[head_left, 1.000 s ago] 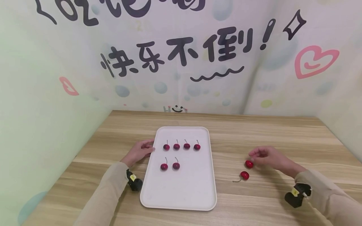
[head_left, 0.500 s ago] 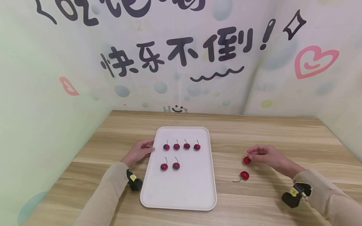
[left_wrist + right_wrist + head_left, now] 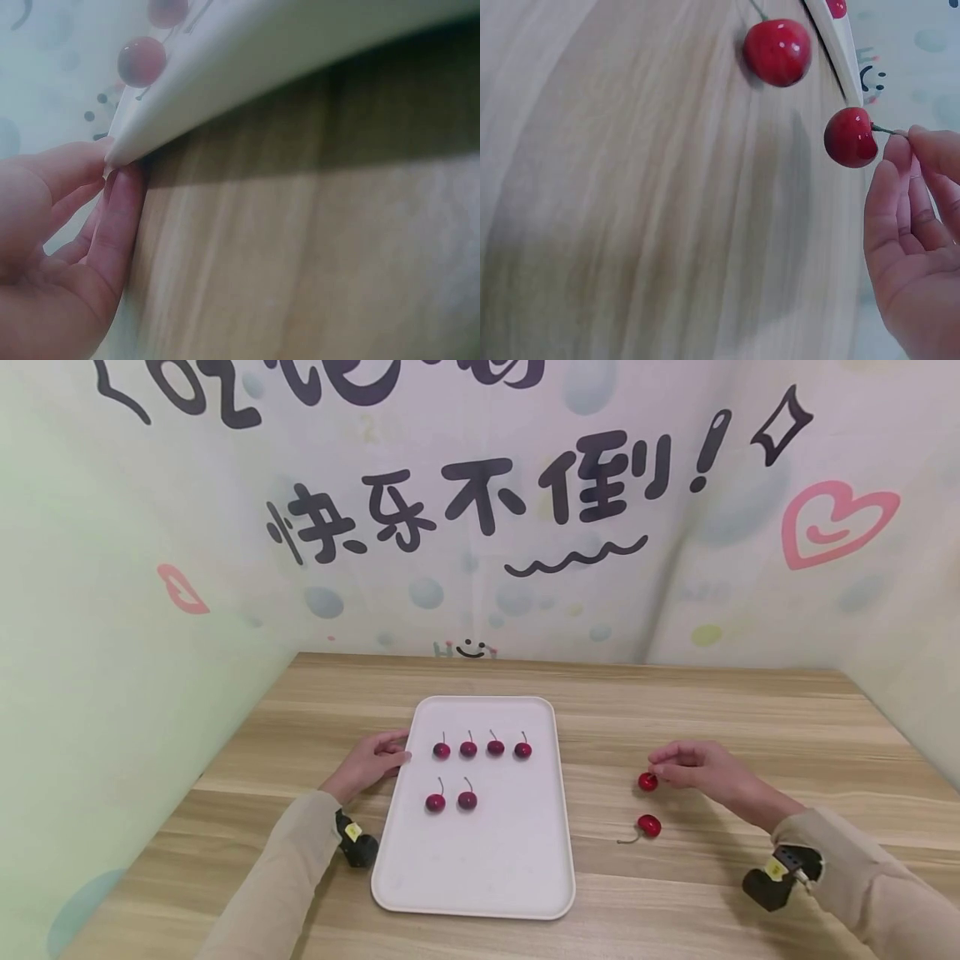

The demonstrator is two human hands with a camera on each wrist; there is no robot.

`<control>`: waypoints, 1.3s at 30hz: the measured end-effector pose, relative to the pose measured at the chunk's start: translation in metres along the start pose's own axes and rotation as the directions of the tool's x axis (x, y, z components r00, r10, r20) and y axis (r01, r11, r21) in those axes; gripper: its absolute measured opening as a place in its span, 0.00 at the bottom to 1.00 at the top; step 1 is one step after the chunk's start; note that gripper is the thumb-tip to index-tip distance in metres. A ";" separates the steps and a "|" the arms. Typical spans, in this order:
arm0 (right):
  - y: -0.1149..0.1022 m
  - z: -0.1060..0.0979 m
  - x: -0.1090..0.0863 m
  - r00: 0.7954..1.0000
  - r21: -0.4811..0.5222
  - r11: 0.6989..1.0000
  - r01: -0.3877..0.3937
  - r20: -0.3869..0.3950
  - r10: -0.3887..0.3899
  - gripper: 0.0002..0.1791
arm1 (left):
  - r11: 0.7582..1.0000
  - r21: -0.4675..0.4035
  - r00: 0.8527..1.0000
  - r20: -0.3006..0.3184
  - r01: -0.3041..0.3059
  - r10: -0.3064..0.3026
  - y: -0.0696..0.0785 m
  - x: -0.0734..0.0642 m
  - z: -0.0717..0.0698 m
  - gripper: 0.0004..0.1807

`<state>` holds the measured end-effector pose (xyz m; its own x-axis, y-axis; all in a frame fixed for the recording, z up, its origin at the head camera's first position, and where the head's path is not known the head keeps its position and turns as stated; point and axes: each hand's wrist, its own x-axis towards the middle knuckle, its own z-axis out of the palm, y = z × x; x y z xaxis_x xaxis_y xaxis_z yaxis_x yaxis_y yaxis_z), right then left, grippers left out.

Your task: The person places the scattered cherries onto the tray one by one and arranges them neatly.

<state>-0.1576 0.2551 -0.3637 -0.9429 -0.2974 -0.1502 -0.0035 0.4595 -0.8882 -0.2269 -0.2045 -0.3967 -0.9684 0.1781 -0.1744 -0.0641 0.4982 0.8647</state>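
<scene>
My right hand (image 3: pixel 701 768) pinches a red cherry (image 3: pixel 851 138) by its green stem, between thumb and fingertips. The cherry hangs over the table, right of the white tray (image 3: pixel 517 860). Another cherry (image 3: pixel 648 826) lies on the wood just nearer to me, its stem pointing left. On the tray's left side, my left hand (image 3: pixel 369 764) grips the rim, thumb above and a finger beneath in the left wrist view. Several cherries (image 3: pixel 468 749) form a row across the tray's far part, stems pointing away. Two more, one of them a dark cherry (image 3: pixel 467 800), sit below them at the left.
A wood-grain table (image 3: pixel 615 710) carries everything. Behind it hangs a printed cloth (image 3: pixel 480 593) with dark lettering, and a pale wall (image 3: pixel 112 693) stands at the left. Each wrist wears a small black camera (image 3: pixel 772 881).
My right hand has moved slightly left and away from me, the cherry coming up with it by its stem. The left hand and the tray stay where they were.
</scene>
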 end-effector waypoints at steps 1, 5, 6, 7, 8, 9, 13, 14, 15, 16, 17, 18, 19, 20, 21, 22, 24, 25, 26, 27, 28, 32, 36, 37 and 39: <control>-0.001 0.000 0.000 1.000 -0.004 1.000 0.006 0.000 -0.006 0.23 | 1.000 -0.002 1.000 -0.001 0.001 -0.001 0.000 0.000 0.000 0.25; -0.005 0.002 0.002 1.000 -0.022 1.000 0.009 -0.006 -0.009 0.22 | 1.000 -0.001 1.000 -0.002 0.006 -0.006 0.000 0.000 0.000 0.25; -0.006 0.003 0.002 1.000 -0.029 1.000 0.009 -0.009 -0.009 0.22 | 1.000 -0.003 1.000 -0.003 0.008 -0.008 0.000 0.000 0.000 0.25; -0.007 0.003 0.003 1.000 -0.037 0.999 0.003 -0.013 -0.003 0.22 | 1.000 -0.004 1.000 -0.004 0.010 -0.010 0.000 0.000 0.000 0.25; -0.007 0.004 0.003 1.000 -0.042 0.999 -0.002 -0.018 0.001 0.22 | 1.000 -0.005 1.000 -0.004 0.011 -0.011 0.000 0.001 0.000 0.25; -0.008 0.005 0.004 1.000 -0.047 0.999 -0.003 -0.021 0.002 0.22 | 1.000 -0.006 1.000 -0.005 0.011 -0.011 0.000 0.001 0.000 0.25; -0.009 0.007 0.005 1.000 -0.064 0.998 -0.010 -0.027 0.009 0.22 | 1.000 -0.005 1.000 -0.005 0.008 -0.008 0.000 0.001 0.000 0.25; -0.010 0.007 0.006 1.000 -0.067 0.998 -0.008 -0.026 0.006 0.22 | 1.000 -0.004 1.000 -0.004 0.005 -0.005 0.000 0.000 0.000 0.25; -0.011 0.008 0.006 1.000 -0.070 0.998 -0.005 -0.023 0.003 0.22 | 1.000 -0.002 1.000 -0.004 0.004 -0.004 0.000 0.000 0.000 0.25; -0.012 0.008 0.006 1.000 -0.072 0.997 -0.001 -0.019 -0.001 0.21 | 1.000 0.000 1.000 -0.003 0.002 -0.002 0.000 0.000 0.000 0.25; -0.012 0.008 0.007 1.000 -0.074 0.997 0.006 -0.015 -0.007 0.21 | 1.000 0.002 1.000 -0.003 0.001 -0.001 0.000 0.000 0.000 0.25; -0.014 0.009 0.007 1.000 -0.074 0.997 0.007 -0.013 -0.008 0.21 | 1.000 0.003 1.000 -0.002 0.001 -0.001 0.000 0.000 0.000 0.25; -0.015 0.010 0.007 1.000 -0.071 0.997 0.009 -0.011 -0.009 0.21 | 1.000 0.004 1.000 -0.002 0.000 0.000 0.000 0.000 0.000 0.25; -0.016 0.011 0.008 1.000 -0.070 0.997 0.011 -0.008 -0.012 0.21 | 1.000 0.005 1.000 -0.003 0.001 -0.001 0.000 0.000 0.000 0.25; -0.017 0.012 0.009 1.000 -0.067 0.998 0.015 -0.003 -0.016 0.21 | 1.000 0.006 1.000 -0.003 0.003 -0.003 0.000 0.000 0.000 0.25; -0.018 0.013 0.010 1.000 -0.065 0.998 0.020 0.000 -0.020 0.21 | 1.000 0.005 1.000 -0.002 0.004 -0.004 0.000 0.000 0.000 0.25; -0.021 0.015 0.011 1.000 -0.061 0.998 0.029 0.007 -0.029 0.21 | 1.000 0.004 1.000 -0.002 0.008 -0.008 0.000 0.000 0.000 0.25; -0.023 0.016 0.012 0.999 -0.058 0.998 0.036 0.011 -0.036 0.21 | 1.000 0.003 1.000 -0.003 0.007 -0.007 0.000 0.000 0.000 0.25; -0.024 0.018 0.014 0.999 -0.056 0.998 0.041 0.016 -0.041 0.20 | 1.000 0.004 1.000 -0.004 0.007 -0.007 0.000 -0.001 0.000 0.25; -0.025 0.019 0.015 0.999 -0.052 0.998 0.046 0.021 -0.045 0.20 | 1.000 0.002 1.000 -0.004 0.007 -0.007 0.000 -0.001 0.000 0.25; -0.027 0.021 0.016 0.999 -0.050 0.998 0.049 0.027 -0.047 0.20 | 1.000 0.003 1.000 -0.005 0.006 -0.006 0.000 -0.001 0.000 0.25; -0.031 0.029 0.021 0.997 -0.021 0.999 0.046 0.058 -0.045 0.19 | 1.000 0.007 1.000 -0.006 0.006 -0.006 0.000 0.000 0.000 0.25; -0.036 0.038 0.027 0.994 -0.018 0.998 0.054 0.092 -0.052 0.18 | 1.000 0.005 1.000 -0.007 0.002 -0.002 0.000 0.000 0.000 0.25; -0.037 0.040 0.028 0.993 -0.021 0.998 0.058 0.102 -0.056 0.17 | 1.000 0.006 1.000 -0.006 0.000 0.000 0.000 0.000 0.000 0.25; -0.039 0.044 0.031 0.991 -0.028 0.997 0.072 0.115 -0.069 0.16 | 1.000 0.004 1.000 -0.006 -0.001 0.001 0.000 0.000 0.000 0.25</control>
<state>-0.1722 0.1916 -0.3530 -0.8960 -0.4223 -0.1376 -0.0810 0.4598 -0.8843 -0.2269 -0.2047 -0.3968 -0.9699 0.1735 -0.1712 -0.0626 0.5017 0.8628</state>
